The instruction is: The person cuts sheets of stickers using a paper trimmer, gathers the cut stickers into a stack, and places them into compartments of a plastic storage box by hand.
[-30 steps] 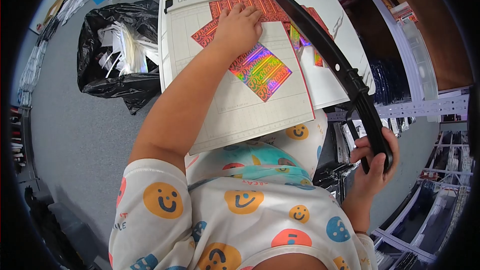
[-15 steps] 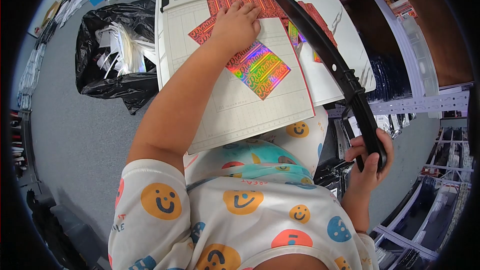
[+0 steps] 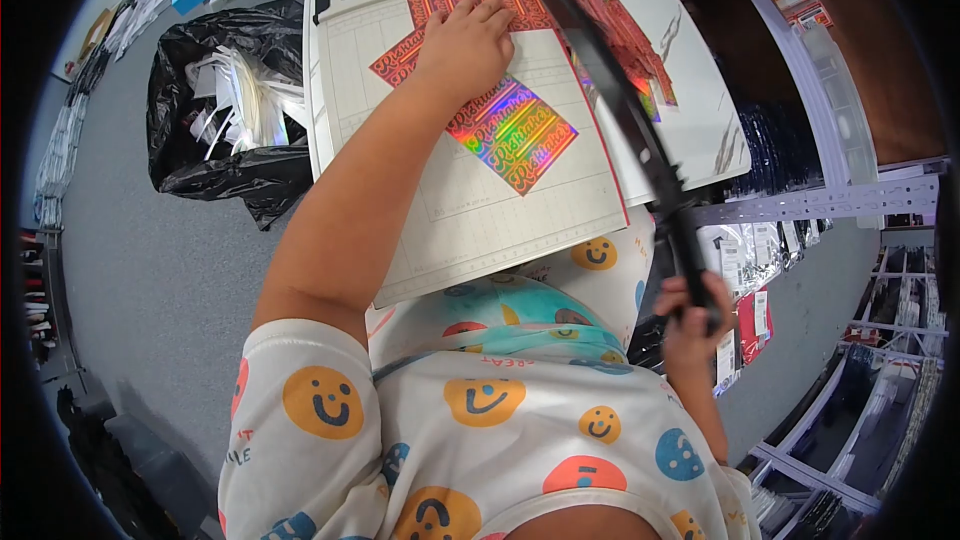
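The left hand [image 3: 465,48], fingers slightly apart, is pressing printed sheets [image 3: 530,140] onto the cutter board [image 3: 450,240] while the right hand [image 3: 692,345] is gripping the black arm [image 3: 622,95], seemingly calling for steady sheets.

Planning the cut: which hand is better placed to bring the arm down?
Right, I'd say: the right hand already grips the black cutter arm, while the left hand presses the red sheets.

Bright, diffuse light; rainbow glare on foil sheet [image 3: 525,137]; right hand [image 3: 695,325] motion-blurred; fisheye edges curved, black.
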Demonstrator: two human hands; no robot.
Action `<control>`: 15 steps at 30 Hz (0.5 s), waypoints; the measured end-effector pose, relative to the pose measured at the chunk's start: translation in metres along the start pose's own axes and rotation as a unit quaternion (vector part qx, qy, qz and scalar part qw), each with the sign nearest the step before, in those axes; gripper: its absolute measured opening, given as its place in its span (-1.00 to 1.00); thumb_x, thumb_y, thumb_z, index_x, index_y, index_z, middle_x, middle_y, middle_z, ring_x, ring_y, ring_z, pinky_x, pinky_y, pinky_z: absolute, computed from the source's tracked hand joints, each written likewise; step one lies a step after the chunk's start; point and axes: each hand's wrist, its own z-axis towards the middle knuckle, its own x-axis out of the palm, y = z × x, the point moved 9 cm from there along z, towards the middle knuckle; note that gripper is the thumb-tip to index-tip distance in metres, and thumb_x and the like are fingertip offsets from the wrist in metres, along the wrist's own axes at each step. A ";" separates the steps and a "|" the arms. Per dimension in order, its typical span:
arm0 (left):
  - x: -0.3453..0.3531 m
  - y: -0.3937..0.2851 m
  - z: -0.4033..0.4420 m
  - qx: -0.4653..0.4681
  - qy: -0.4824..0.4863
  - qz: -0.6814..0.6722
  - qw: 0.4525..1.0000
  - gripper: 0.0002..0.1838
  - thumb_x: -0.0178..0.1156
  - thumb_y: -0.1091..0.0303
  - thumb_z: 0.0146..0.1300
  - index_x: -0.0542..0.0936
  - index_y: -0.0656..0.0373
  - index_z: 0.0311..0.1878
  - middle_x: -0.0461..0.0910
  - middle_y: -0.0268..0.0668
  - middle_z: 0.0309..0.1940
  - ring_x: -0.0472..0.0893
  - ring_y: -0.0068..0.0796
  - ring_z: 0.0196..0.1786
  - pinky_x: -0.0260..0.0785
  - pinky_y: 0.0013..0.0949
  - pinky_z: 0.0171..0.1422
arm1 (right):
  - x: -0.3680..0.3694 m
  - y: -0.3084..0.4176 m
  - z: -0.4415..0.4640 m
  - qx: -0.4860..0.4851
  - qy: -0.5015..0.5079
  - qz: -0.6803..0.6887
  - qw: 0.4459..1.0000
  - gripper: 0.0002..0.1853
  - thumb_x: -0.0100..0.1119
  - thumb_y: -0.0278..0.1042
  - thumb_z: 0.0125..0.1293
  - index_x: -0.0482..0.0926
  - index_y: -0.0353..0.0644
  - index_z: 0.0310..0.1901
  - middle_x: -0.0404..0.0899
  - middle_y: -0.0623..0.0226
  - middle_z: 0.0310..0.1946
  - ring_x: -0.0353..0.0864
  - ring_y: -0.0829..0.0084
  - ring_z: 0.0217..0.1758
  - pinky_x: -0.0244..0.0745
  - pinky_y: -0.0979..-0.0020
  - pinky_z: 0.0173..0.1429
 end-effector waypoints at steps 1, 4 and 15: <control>-0.002 -0.002 0.000 -0.001 0.004 -0.003 1.000 -0.61 -0.15 0.24 0.12 0.41 0.09 0.01 0.33 -0.31 0.09 0.25 -0.29 0.19 0.10 -0.02 0.17 | 0.001 -0.012 -0.011 -0.004 0.006 -0.008 1.000 -0.52 -0.07 -0.08 0.24 0.20 -0.28 0.04 0.46 -0.01 -0.37 0.46 0.46 -0.58 0.40 0.51 -0.43; -0.003 0.004 -0.001 -0.009 0.000 0.004 1.000 -0.62 -0.14 0.25 0.11 0.42 0.09 0.00 0.32 -0.29 0.09 0.25 -0.29 0.18 0.10 -0.05 0.18 | 0.002 -0.007 -0.010 0.026 0.002 0.020 0.999 -0.49 -0.04 -0.06 0.21 0.21 -0.29 0.04 0.46 0.00 -0.39 0.47 0.47 -0.58 0.40 0.51 -0.43; -0.007 -0.003 -0.001 0.010 0.003 0.009 1.000 -0.59 -0.13 0.21 0.10 0.42 0.11 0.02 0.35 -0.32 0.08 0.26 -0.28 0.16 0.06 -0.06 0.20 | 0.000 0.084 0.073 0.055 -0.058 -0.072 0.994 -0.36 -0.01 0.13 0.13 0.31 -0.37 -0.02 0.49 0.15 -0.56 0.42 0.58 -0.69 0.32 0.62 -0.54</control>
